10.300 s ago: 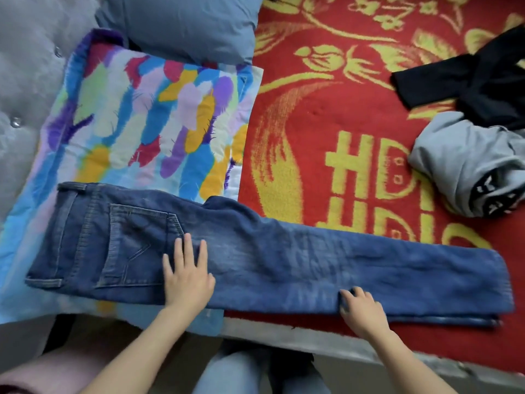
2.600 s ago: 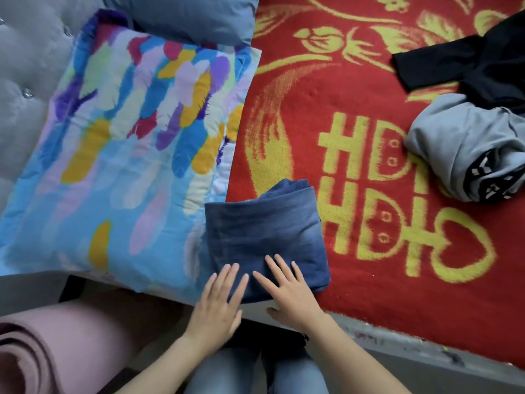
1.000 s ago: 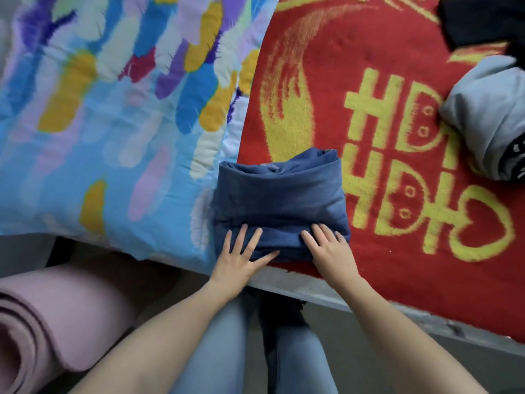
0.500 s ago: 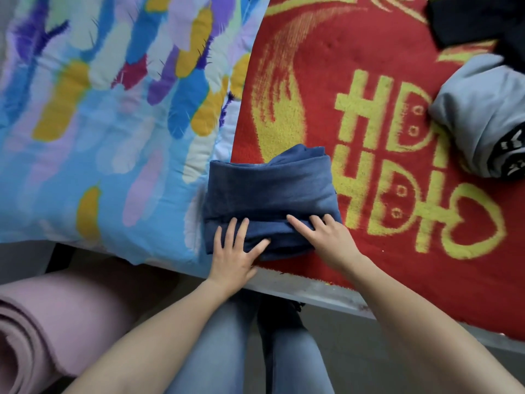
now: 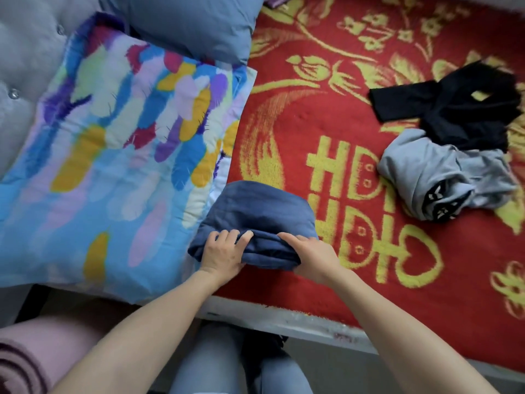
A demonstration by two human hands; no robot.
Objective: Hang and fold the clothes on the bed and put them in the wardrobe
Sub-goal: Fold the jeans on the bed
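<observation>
Nearest the camera, legs in pale blue trousers (image 5: 227, 365) are seen beside a rolled pink mat (image 5: 25, 362), with the grey bed edge (image 5: 298, 322) just beyond. At that edge the folded jeans (image 5: 255, 209) are found as a thick dark blue bundle, lying partly on the colourful quilt (image 5: 113, 155) and partly on the red blanket (image 5: 312, 115). The bundle's near left corner is taken by the left hand (image 5: 223, 253), its grip closed round the denim with the fingers curled over the top fold. The near right side is taken by the right hand (image 5: 314, 258), its grip likewise closed on the jeans, the thumb laid on top and the fingers hidden by the fabric. Farther off to the right, a crumpled grey garment (image 5: 443, 177) is seen on the blanket, touched at its far side by a black garment (image 5: 460, 106). At the far left a blue-grey pillow (image 5: 184, 24) is laid at the quilt's far end, beside a grey tufted headboard (image 5: 22, 52)
</observation>
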